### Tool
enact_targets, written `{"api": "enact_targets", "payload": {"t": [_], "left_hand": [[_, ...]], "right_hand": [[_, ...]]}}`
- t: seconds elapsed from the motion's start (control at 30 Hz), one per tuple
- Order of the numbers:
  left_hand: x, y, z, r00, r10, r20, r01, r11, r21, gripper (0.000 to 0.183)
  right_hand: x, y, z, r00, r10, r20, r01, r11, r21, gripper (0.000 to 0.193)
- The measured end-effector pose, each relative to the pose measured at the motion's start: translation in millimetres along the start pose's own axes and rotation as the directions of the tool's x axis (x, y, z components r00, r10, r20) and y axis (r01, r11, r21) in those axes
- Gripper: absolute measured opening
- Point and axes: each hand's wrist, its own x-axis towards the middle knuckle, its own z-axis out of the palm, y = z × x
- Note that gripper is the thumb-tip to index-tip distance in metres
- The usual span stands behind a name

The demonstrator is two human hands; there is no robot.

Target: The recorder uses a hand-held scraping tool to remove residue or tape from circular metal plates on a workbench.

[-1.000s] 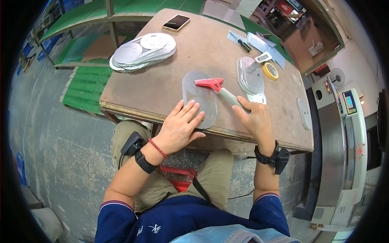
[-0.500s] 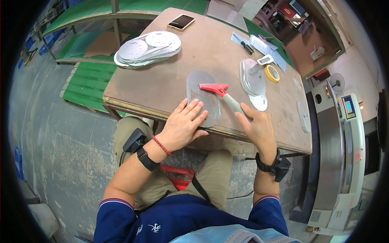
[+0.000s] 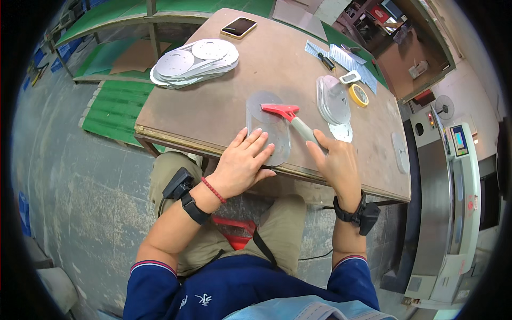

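A clear plastic plate [image 3: 277, 137] with rounded ends lies flat near the table's front edge. My left hand [image 3: 241, 164] rests on its near left part, fingers stretched out and pressing flat. In my right hand [image 3: 340, 164] is the grey handle of a scraper [image 3: 303, 128], fingers wrapped round its end. The scraper's red head lies over the far half of the plate; whether its blade touches the surface I cannot tell.
At the back left sits a stack of white plates [image 3: 194, 63], with a phone [image 3: 239, 28] beyond it. To the right are a stack of clear plates [image 3: 335, 101], yellow tape [image 3: 358, 95], a black-handled tool [image 3: 326, 62] and a single plate [image 3: 400, 152]. A machine [image 3: 445, 197] stands beside the table.
My right hand and the scraper have shifted slightly to the left and away from me across the plate. My left hand stays in place on it.
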Motion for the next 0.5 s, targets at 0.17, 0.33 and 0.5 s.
{"api": "enact_targets", "payload": {"t": [0.17, 0.33, 0.5], "left_hand": [[2.6, 0.6, 5.9, 1.000, -0.003, -0.015, 0.003, 1.000, -0.007, 0.061], [0.0, -0.7, 4.4, 1.000, -0.003, -0.016, 0.003, 1.000, -0.009, 0.060], [0.2, 1.3, 1.4, 1.000, -0.011, -0.006, 0.011, 1.000, 0.005, 0.060]], "right_hand": [[20.3, 2.2, 8.3, 1.000, 0.024, 0.004, -0.024, 1.000, -0.013, 0.029], [-0.4, 5.2, 8.7, 0.997, -0.073, 0.036, 0.072, 0.997, 0.025, 0.026], [-3.1, -0.9, -2.1, 0.995, -0.088, 0.050, 0.086, 0.995, 0.051, 0.028]]}}
